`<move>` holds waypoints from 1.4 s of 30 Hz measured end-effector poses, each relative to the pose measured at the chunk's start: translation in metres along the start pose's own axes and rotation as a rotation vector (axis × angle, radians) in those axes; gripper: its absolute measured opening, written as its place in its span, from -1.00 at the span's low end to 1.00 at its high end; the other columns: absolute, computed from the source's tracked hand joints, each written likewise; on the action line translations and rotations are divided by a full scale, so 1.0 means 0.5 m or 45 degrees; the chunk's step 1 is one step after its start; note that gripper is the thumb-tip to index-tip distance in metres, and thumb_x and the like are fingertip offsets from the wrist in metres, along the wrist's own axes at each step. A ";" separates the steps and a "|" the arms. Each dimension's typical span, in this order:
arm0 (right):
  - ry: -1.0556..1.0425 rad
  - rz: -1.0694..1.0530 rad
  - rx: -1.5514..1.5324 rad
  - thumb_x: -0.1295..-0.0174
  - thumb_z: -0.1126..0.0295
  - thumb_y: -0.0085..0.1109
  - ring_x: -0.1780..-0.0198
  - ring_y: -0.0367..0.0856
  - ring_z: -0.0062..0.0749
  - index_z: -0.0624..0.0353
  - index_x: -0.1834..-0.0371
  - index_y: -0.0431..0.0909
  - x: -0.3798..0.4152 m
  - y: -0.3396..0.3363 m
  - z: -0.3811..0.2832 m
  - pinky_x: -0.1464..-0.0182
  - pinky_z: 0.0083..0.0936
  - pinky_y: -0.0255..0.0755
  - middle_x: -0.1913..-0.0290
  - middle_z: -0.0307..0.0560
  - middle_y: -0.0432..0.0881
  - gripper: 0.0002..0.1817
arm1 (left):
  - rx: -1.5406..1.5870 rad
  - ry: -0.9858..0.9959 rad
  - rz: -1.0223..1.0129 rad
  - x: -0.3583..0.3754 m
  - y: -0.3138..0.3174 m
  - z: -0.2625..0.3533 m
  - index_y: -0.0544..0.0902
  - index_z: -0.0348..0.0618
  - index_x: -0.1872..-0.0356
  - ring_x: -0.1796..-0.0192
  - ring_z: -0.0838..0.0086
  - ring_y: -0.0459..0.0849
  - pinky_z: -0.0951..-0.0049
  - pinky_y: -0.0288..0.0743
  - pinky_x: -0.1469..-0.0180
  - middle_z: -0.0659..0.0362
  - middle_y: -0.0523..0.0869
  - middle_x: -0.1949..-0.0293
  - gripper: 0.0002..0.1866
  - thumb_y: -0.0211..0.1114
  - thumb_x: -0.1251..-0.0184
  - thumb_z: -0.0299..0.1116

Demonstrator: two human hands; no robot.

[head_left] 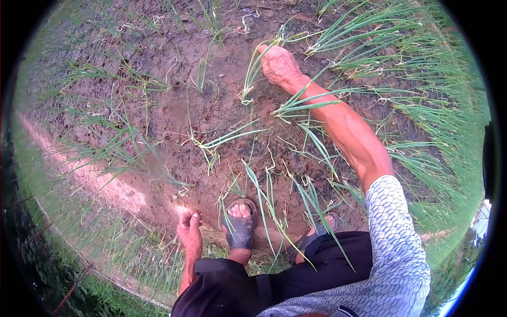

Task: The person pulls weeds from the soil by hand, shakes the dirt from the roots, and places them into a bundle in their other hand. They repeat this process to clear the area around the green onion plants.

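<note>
My right hand (280,64) reaches far forward to the wet soil, its fingers curled together and pointing down. Beside its fingertips are the green leaves of a spring onion plant (252,76); whether the fingers grip a stem or a weed is hidden. Under my right forearm another spring onion clump (301,107) spreads its leaves. My left hand (189,231) is low near my left knee, thumb against curled fingers. Anything in that hand is too small to make out. A smaller onion plant (208,145) lies leaning on the soil between my hands.
My sandalled left foot (240,224) stands on the mud, and my right foot (328,222) is partly behind leaves. Dense rows of onion leaves (438,119) fill the right side. Thinner plants (124,142) grow on the left, beside a sunlit strip of soil (113,190).
</note>
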State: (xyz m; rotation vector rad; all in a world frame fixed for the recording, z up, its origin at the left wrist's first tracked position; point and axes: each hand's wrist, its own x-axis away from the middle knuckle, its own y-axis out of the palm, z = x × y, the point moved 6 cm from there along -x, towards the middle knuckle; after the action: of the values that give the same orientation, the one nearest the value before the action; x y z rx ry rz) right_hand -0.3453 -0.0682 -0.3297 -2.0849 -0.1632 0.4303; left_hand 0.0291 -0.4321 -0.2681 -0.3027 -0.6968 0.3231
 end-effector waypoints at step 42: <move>0.661 0.239 0.021 -0.04 0.31 0.07 0.27 0.68 0.02 0.26 0.18 0.64 0.023 -0.075 0.132 0.20 -0.25 0.56 0.35 0.17 0.68 -0.66 | 0.073 0.029 -0.029 -0.022 0.020 0.018 0.60 -0.23 0.18 0.29 0.59 0.58 0.56 0.47 0.27 0.22 0.66 0.32 -0.79 0.27 -0.36 -0.29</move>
State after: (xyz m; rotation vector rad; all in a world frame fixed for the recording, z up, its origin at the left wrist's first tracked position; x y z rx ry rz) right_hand -0.3568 0.0078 -0.3318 -2.1320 0.3422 -0.0102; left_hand 0.0131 -0.4256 -0.2716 -0.2434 -0.6666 0.3174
